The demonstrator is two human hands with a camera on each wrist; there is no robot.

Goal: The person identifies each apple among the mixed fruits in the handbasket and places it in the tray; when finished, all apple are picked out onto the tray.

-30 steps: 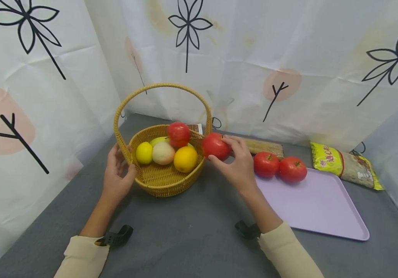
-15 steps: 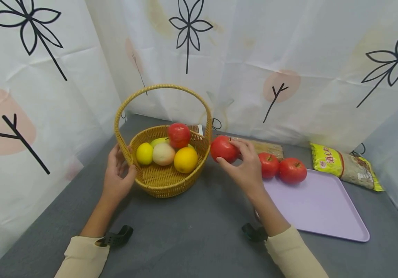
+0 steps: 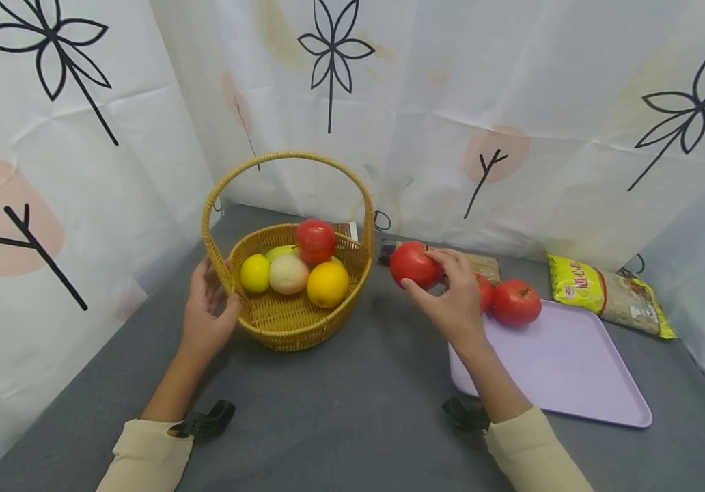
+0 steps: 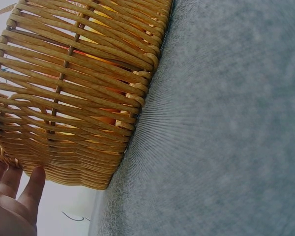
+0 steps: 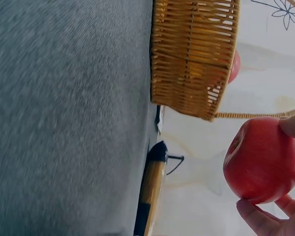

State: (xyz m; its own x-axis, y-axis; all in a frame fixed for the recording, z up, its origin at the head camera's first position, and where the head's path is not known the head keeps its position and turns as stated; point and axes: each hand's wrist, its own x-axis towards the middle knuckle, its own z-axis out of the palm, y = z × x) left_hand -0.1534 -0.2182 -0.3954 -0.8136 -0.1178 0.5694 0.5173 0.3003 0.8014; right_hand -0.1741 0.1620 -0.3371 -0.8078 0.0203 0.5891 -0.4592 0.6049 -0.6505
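Observation:
My right hand grips a red apple between thumb and fingers, raised above the grey table between the wicker basket and the lilac tray. In the right wrist view the apple shows its stem hollow, with fingertips around it. My left hand holds the basket's left side at the foot of the handle, fingers behind and thumb in front. The basket carries another red apple, a lemon, a pale peach-like fruit, an orange and a yellow-green fruit mostly hidden behind them.
Red apples sit at the tray's back left, one partly behind my right hand. A yellow-labelled packet lies behind the tray. Another long packet lies along the back, near the patterned curtain.
My right hand has moved right with the apple, from beside the basket's right rim to near the tray's back left corner. The left hand and the basket have stayed in place.

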